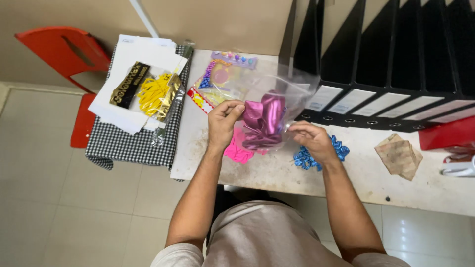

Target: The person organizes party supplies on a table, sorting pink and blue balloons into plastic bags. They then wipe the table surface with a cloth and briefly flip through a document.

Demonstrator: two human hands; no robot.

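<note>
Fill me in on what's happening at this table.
A person at a white table holds a clear plastic bag of shiny magenta balloons with both hands. The left hand pinches the bag's edge; the right hand grips its other side. Pink balloons and blue ones lie underneath, and a packet of yellow balloons rests on papers to the left.

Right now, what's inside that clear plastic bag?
The clear plastic bag holds shiny magenta balloons, bunched together. Both hands, left and right, grip it. The balloons hide whatever lies beneath them.
</note>
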